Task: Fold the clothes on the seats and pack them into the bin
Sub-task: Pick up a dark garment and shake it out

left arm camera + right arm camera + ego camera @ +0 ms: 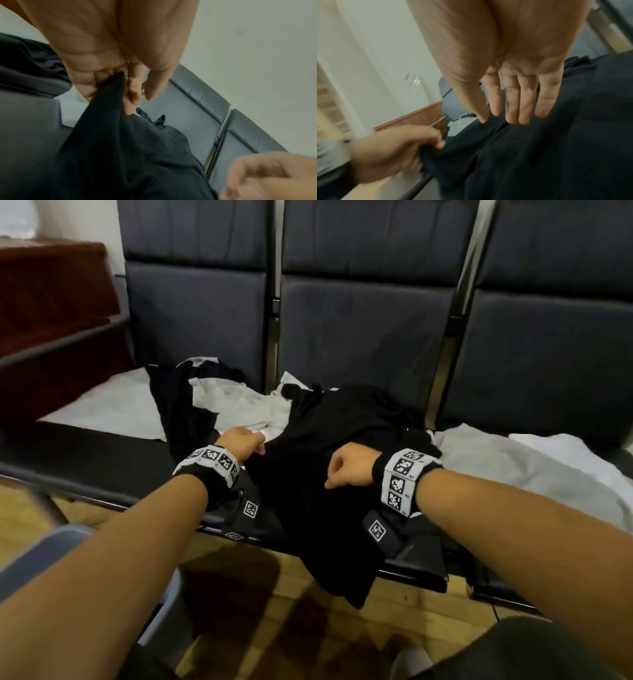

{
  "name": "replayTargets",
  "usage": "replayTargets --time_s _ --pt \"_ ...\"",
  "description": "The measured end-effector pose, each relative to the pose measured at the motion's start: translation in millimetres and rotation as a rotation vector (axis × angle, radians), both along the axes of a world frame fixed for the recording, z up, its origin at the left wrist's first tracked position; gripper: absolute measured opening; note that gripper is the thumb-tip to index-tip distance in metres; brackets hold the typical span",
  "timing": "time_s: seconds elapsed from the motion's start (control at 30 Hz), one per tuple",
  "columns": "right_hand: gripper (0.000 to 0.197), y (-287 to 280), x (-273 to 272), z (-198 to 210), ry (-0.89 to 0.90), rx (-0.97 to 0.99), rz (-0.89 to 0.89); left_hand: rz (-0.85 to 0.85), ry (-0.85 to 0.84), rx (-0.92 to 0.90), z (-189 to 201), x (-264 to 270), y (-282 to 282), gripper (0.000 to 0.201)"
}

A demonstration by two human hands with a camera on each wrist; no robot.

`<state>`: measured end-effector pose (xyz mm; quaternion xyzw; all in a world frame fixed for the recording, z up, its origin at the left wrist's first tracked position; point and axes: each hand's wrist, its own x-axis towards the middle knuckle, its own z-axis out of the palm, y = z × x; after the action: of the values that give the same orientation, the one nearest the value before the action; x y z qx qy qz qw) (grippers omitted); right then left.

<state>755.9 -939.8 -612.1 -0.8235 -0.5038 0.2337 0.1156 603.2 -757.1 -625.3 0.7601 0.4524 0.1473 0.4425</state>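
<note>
Bin: blue-grey rim [51, 546] low at the left, by the left forearm, away from the clothes
Left hand [241, 443]: fingers [132, 93] curled, pinching an edge of the black garment [329, 460] at its left side
Black garment: bunched on the middle seat [113, 453], front part hanging over the seat edge toward the floor; long axis roughly front to back
Right hand [349, 469]: fingers [527, 102] straight, palm down on the cloth just right of the left hand
Relation: both hands on the garment; left holds the edge to draw out
Other clothes: white shirt [534, 467] right
</note>
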Motion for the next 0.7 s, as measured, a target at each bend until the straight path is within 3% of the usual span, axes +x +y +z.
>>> replayTargets --time_s 0.07,0.2,0.33,0.5,0.6,0.7 --pt "0.013 15.9 32.6 -4.5 0.009 0.078 -0.172 -0.001 0.039 0.050 -11.8 -0.9 4.7 0.015" --pt "0.025 40.5 85.6 -8.6 -0.074 0.142 -0.398 -0.078 0.115 0.114 -33.7 5.7 16.6 0.012" --pt "0.040 70.6 114.5 -4.9 -0.184 0.230 -0.444 -0.054 0.144 0.136 -40.8 13.0 33.5 0.012" --pt "0.061 104.0 137.0 -20.0 -0.086 0.196 -0.485 -0.074 0.274 0.109 -55.5 14.7 50.2 0.024" --pt "0.066 116.6 142.4 -30.5 -0.126 0.223 -0.468 -0.073 0.397 0.118 -56.2 13.6 54.8 0.048" --pt "0.062 124.1 143.2 -37.7 -0.093 0.273 -0.453 -0.073 0.424 0.054 -57.3 15.4 59.2 0.043"
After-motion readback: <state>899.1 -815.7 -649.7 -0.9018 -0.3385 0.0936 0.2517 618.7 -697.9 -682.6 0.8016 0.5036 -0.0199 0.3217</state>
